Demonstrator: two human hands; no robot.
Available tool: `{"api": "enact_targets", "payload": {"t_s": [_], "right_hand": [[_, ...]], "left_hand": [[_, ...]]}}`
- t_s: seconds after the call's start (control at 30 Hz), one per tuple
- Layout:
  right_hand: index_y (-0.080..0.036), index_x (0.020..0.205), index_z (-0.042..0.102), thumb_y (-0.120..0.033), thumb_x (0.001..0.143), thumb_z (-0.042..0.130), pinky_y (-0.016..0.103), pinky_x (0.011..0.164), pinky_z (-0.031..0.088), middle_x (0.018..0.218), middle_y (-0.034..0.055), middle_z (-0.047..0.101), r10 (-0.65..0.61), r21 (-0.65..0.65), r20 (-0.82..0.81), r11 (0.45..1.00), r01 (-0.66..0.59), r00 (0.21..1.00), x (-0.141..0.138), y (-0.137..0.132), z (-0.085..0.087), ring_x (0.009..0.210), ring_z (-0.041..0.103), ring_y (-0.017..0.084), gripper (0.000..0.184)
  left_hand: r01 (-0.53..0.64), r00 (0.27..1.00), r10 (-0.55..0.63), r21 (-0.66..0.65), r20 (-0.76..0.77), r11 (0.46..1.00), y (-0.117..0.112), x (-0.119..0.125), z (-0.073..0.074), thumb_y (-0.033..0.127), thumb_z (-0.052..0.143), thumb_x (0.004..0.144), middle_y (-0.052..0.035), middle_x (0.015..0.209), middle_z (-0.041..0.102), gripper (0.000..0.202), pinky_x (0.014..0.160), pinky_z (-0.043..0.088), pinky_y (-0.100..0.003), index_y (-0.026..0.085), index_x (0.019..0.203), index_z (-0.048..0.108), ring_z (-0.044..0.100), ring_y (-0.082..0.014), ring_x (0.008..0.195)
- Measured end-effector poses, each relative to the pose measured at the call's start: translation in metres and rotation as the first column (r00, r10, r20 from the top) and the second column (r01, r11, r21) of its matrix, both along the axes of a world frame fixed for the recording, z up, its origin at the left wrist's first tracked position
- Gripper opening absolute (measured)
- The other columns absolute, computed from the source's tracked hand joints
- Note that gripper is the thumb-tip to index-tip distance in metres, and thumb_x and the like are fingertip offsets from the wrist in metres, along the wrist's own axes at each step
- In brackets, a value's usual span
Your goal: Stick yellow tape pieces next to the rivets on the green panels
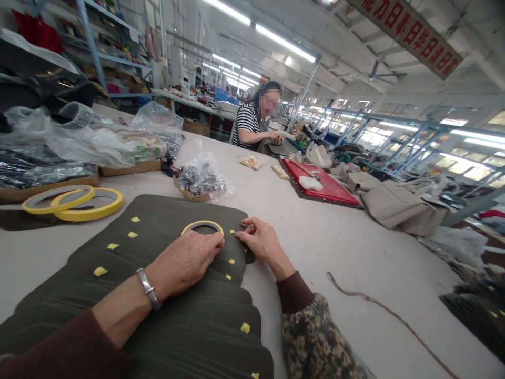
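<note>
Several dark olive leather pieces [185,316] lie fanned in an overlapping stack in front of me, each with small yellow tape squares [100,271] at its edges. My left hand [185,263] rests on the stack, fingers curled on a yellow tape roll [202,227]. My right hand [260,241] lies beside it at the top piece's right edge, fingertips pinched on a small bit of tape I can barely make out.
Two yellow tape rolls [74,202] lie to the left. Plastic bags of hardware [202,179] and cardboard trays [130,167] stand behind. A red mat [331,189] and beige bags [394,202] sit to the right. A person in a striped shirt [246,123] works at the far end.
</note>
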State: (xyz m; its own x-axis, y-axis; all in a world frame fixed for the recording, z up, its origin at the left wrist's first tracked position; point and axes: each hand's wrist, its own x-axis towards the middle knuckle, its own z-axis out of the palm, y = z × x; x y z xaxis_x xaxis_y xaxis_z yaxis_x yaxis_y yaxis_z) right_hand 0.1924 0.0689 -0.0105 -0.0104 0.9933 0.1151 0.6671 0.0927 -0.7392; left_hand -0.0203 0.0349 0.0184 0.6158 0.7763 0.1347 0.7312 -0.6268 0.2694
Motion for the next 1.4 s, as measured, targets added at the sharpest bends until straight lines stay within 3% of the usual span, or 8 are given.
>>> {"api": "enact_targets", "payload": {"t_s": [0.2, 0.37, 0.47, 0.7, 0.93, 1.1, 1.23, 1.4], "right_hand": [[-0.013, 0.11, 0.067, -0.017, 0.073, 0.072, 0.024, 0.057, 0.047, 0.063, -0.0024, 0.065, -0.071, -0.198, -0.202, 0.98, 0.03, 0.977, -0.006, 0.002, 0.004, 0.058, 0.06, 0.014, 0.037], [-0.018, 0.112, 0.069, -0.015, 0.084, 0.06, 0.035, 0.091, 0.048, 0.107, 0.0088, 0.072, 0.098, 0.132, 0.189, 0.983, -0.124, 0.977, -0.013, -0.007, 0.008, 0.095, 0.065, 0.021, 0.03], [-0.02, 0.112, 0.07, -0.012, 0.088, 0.054, 0.037, 0.096, 0.045, 0.112, 0.0087, 0.072, 0.174, 0.147, 0.297, 0.963, -0.225, 0.939, -0.016, -0.01, 0.011, 0.104, 0.063, 0.023, 0.03], [-0.019, 0.103, 0.073, -0.009, 0.079, 0.058, 0.027, 0.067, 0.049, 0.076, 0.0006, 0.072, 0.262, -0.063, 0.076, 0.964, -0.258, 0.962, 0.001, -0.007, 0.018, 0.068, 0.063, 0.016, 0.03], [-0.018, 0.104, 0.071, -0.006, 0.079, 0.059, 0.031, 0.078, 0.051, 0.088, 0.0048, 0.073, 0.2, 0.09, 0.162, 0.972, -0.216, 0.966, 0.002, -0.005, 0.006, 0.079, 0.066, 0.018, 0.031], [-0.019, 0.103, 0.072, -0.008, 0.08, 0.058, 0.032, 0.082, 0.052, 0.094, 0.0045, 0.075, 0.182, 0.165, 0.043, 0.968, -0.187, 0.982, -0.003, -0.002, -0.002, 0.085, 0.068, 0.018, 0.029], [-0.017, 0.096, 0.073, -0.019, 0.083, 0.059, 0.03, 0.072, 0.053, 0.084, 0.0034, 0.075, 0.108, 0.13, -0.202, 0.988, -0.083, 0.973, -0.004, -0.007, 0.005, 0.076, 0.068, 0.017, 0.019], [-0.018, 0.098, 0.074, -0.019, 0.085, 0.058, 0.029, 0.073, 0.052, 0.087, 0.0042, 0.075, 0.306, 0.195, -0.233, 0.944, -0.264, 0.923, -0.01, -0.035, 0.024, 0.078, 0.067, 0.017, 0.021]], "left_hand": [[-0.01, 0.994, 0.007, 0.028, 0.111, 1.0, -0.003, -0.007, 0.001, 0.03, 0.036, 0.098, -0.0008, 0.08, 0.066, 0.023, 0.067, 0.041, -0.03, 0.023, 0.089, 0.056, 0.06, -0.0181, 0.071], [-0.028, 0.994, 0.026, 0.009, 0.111, 1.0, -0.005, -0.008, 0.001, 0.031, 0.035, 0.098, -0.0005, 0.08, 0.067, 0.024, 0.067, 0.042, -0.03, 0.024, 0.091, 0.057, 0.062, -0.0175, 0.072], [-0.064, 0.99, 0.064, -0.007, 0.126, 0.998, -0.002, -0.007, -0.002, 0.029, 0.035, 0.098, -0.001, 0.085, 0.068, 0.022, 0.069, 0.043, -0.03, 0.024, 0.092, 0.056, 0.063, -0.0179, 0.077], [-0.173, 0.976, 0.173, -0.005, 0.13, 0.985, 0.009, -0.003, -0.01, 0.028, 0.036, 0.097, -0.0048, 0.095, 0.066, 0.023, 0.076, 0.047, -0.031, 0.023, 0.101, 0.058, 0.061, -0.0205, 0.09], [-0.166, 0.983, 0.17, -0.062, 0.064, 0.984, 0.009, -0.001, -0.01, 0.026, 0.035, 0.097, -0.0051, 0.093, 0.064, 0.022, 0.074, 0.046, -0.033, 0.024, 0.1, 0.056, 0.061, -0.0211, 0.086], [-0.054, 0.992, 0.062, -0.07, 0.109, 0.996, 0.003, -0.001, -0.009, 0.025, 0.036, 0.096, -0.0028, 0.089, 0.065, 0.021, 0.07, 0.044, -0.03, 0.024, 0.094, 0.057, 0.061, -0.0194, 0.081], [-0.013, 0.969, 0.019, -0.029, 0.247, 1.0, -0.001, 0.001, -0.006, 0.03, 0.034, 0.098, -0.0015, 0.093, 0.069, 0.025, 0.073, 0.047, -0.029, 0.025, 0.107, 0.057, 0.065, -0.0184, 0.083], [0.012, 0.949, 0.012, -0.074, 0.315, 0.997, -0.006, 0.002, -0.002, 0.03, 0.035, 0.097, -0.0031, 0.114, 0.07, 0.036, 0.083, 0.051, -0.03, 0.028, 0.131, 0.045, 0.069, -0.0194, 0.097]]}}
